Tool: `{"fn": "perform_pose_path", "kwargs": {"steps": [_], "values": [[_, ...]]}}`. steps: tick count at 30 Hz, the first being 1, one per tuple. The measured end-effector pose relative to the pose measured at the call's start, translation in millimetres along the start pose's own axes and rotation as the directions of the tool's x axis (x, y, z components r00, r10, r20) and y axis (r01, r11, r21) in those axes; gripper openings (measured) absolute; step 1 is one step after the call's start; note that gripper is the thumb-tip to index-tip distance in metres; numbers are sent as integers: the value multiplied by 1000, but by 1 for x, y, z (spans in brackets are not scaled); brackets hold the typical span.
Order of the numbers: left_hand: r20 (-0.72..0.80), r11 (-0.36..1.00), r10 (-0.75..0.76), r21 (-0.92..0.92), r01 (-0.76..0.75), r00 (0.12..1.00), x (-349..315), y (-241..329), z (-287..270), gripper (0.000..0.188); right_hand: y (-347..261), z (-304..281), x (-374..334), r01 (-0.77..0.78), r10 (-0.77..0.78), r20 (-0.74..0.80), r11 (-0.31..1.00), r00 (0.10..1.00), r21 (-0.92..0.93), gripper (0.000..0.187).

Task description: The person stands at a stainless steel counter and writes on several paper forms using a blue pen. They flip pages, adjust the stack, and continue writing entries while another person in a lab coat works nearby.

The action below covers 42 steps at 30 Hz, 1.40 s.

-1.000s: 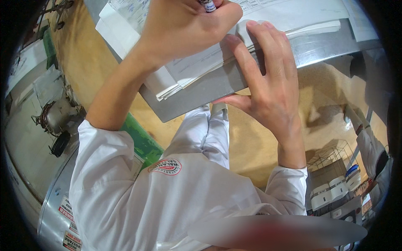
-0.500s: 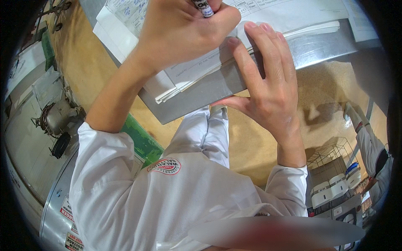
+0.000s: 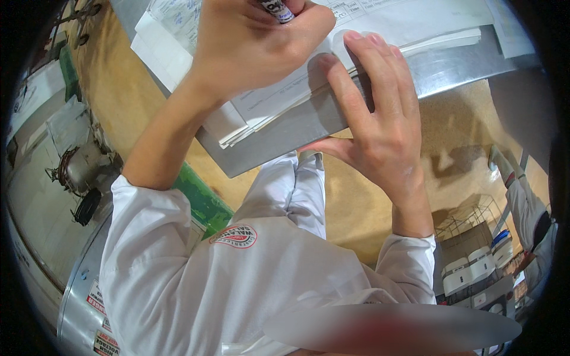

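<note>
My left hand (image 3: 261,53) is closed round a pen (image 3: 277,9) with a black-and-white barrel, over the printed form sheets (image 3: 285,89). The pen's tip is hidden behind the fingers. My right hand (image 3: 380,101) lies on the near edge of the sheets with its fingers stretched out. Its thumb reaches over the front edge of the grey metal table (image 3: 267,142). The sheets form a loose stack, its edges uneven near the table's corner. Handwriting in blue shows on a sheet (image 3: 178,24) to the left of my left hand.
Another sheet (image 3: 513,26) lies at the table's far right. Below the table is a tan floor (image 3: 350,178) with a green strip (image 3: 202,196). On the right stand a wire basket (image 3: 469,216) and white containers (image 3: 469,270). A person in grey trousers (image 3: 522,196) is beyond them. Metal equipment (image 3: 83,169) is on the left.
My left hand has shifted slightly to the left and away from me, with the pen still in it. My right hand stays almost where it was on the sheets.
</note>
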<state>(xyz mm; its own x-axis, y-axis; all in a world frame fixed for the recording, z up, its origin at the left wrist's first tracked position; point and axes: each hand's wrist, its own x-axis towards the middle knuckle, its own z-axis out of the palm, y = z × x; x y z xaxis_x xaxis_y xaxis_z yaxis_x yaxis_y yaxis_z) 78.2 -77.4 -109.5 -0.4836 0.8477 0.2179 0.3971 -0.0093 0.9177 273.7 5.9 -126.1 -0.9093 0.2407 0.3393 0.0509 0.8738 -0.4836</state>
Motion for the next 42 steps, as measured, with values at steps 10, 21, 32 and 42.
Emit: {"fn": "perform_pose_path", "kwargs": {"steps": [10, 21, 32, 42], "values": [[13, 982, 82, 169, -83, 997, 2, 5, 2, 40, 0, -1, -1, 4, -3, 12, 1000, 1000, -19, 87], [-109, 987, -7, 159, 24, 994, 2, 14, 7, 36, 1, 0, -1, 8, -8, 4, 999, 1000, -32, 89], [-24, 975, 64, 213, -57, 998, 11, 3, 8, 35, 7, -1, -2, 58, -57, 24, 997, 998, -49, 91], [8, 987, 78, 143, -79, 997, 11, 2, 9, 35, 5, -1, -2, 55, -55, -2, 998, 998, -38, 93]]}}
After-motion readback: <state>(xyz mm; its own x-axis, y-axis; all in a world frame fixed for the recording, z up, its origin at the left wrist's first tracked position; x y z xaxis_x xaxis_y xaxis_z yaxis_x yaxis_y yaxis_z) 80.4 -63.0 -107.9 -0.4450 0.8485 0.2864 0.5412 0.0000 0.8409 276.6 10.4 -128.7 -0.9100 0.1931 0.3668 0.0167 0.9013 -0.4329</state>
